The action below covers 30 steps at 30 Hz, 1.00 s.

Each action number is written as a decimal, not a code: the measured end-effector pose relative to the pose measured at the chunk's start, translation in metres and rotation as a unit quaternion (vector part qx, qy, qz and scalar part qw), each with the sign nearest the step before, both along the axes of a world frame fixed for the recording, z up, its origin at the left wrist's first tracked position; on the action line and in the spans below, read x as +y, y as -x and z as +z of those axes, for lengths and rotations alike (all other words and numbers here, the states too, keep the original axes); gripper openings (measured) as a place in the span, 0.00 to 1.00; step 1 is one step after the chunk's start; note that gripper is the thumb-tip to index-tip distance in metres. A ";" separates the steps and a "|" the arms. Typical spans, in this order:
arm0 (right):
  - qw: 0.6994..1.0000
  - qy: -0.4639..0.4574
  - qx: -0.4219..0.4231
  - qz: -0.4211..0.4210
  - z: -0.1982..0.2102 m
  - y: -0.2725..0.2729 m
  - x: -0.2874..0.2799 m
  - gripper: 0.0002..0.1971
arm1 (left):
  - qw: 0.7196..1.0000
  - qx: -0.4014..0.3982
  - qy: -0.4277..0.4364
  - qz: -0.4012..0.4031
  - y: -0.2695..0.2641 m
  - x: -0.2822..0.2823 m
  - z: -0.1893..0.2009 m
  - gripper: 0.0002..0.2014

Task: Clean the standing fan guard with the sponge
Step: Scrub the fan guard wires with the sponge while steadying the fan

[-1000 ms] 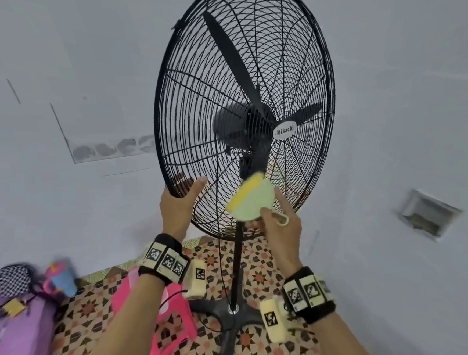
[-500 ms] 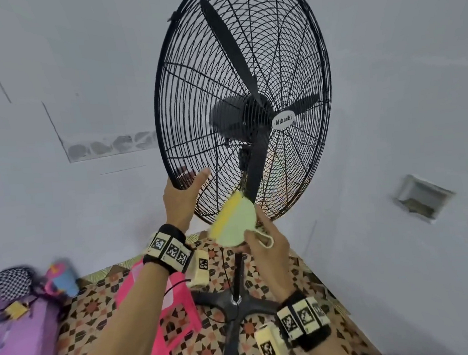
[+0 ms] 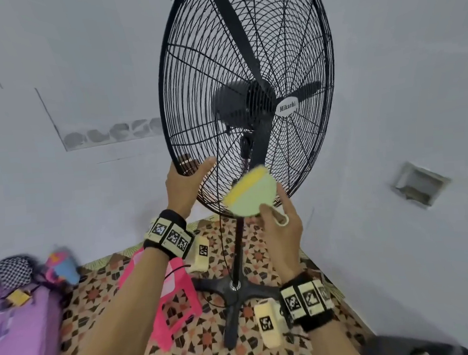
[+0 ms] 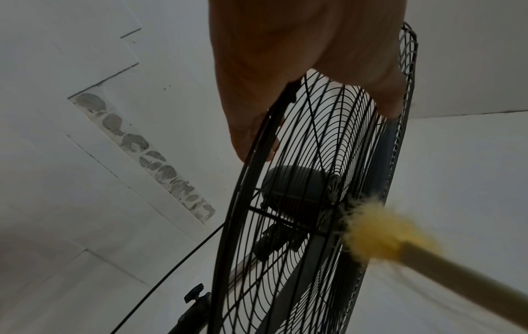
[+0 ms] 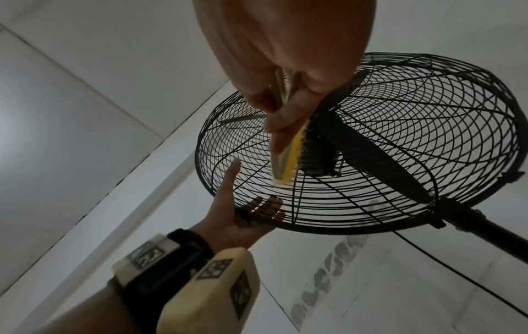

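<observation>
From the head view, the left hand [image 3: 184, 185] grips the lower left rim of the black fan guard [image 3: 188, 69], thumb on the front wires and fingers wrapped behind. The right hand [image 3: 283, 226] pinches a pale green sponge [image 3: 252, 197] with a yellow scrubbing edge, held against the bottom of the guard just left of the pole [image 3: 237, 250]; a pink stool [image 3: 178, 296] stands on the patterned floor [image 3: 201, 345] beside the fan's base. In the left wrist view, the fingers [image 4: 248, 135] curl round the rim of the guard [image 4: 328, 135], and the blurred yellow edge of the sponge [image 4: 377, 235] touches the front wires. In the right wrist view, the fingers [image 5: 285, 126] clamp the sponge [image 5: 291, 158] edge-on to the guard [image 5: 414, 124], while the left hand [image 5: 237, 217] holds the near rim.
</observation>
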State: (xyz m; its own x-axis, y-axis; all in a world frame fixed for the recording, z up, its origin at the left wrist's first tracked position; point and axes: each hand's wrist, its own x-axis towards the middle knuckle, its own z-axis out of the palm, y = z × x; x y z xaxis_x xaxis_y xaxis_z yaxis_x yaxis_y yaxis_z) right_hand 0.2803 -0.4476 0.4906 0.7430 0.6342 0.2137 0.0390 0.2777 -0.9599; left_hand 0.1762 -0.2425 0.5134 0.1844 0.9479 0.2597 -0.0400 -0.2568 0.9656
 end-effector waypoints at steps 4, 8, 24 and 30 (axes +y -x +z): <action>0.999 0.016 -0.039 0.028 -0.014 0.011 0.006 0.31 | 1.000 0.002 0.011 -0.005 -0.001 0.003 0.002 0.46; 0.994 0.077 -0.031 0.074 -0.043 0.023 0.003 0.26 | 0.999 0.021 0.020 -0.039 0.006 0.012 -0.002 0.46; 0.982 0.117 0.059 0.135 -0.037 0.059 0.056 0.11 | 0.986 0.129 -0.013 -0.108 0.027 0.025 0.000 0.48; 0.994 0.026 0.103 0.001 -0.037 0.057 0.043 0.10 | 0.985 0.133 -0.025 -0.109 0.025 0.024 0.005 0.49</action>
State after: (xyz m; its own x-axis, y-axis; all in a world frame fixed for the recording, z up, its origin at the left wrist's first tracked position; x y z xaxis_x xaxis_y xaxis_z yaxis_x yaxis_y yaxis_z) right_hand 0.2230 -0.4042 0.4532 0.7665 0.6418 0.0227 -0.1612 0.2266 -0.9606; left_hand 0.1515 -0.2185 0.5179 0.4494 0.8658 0.2199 0.1534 -0.3173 0.9358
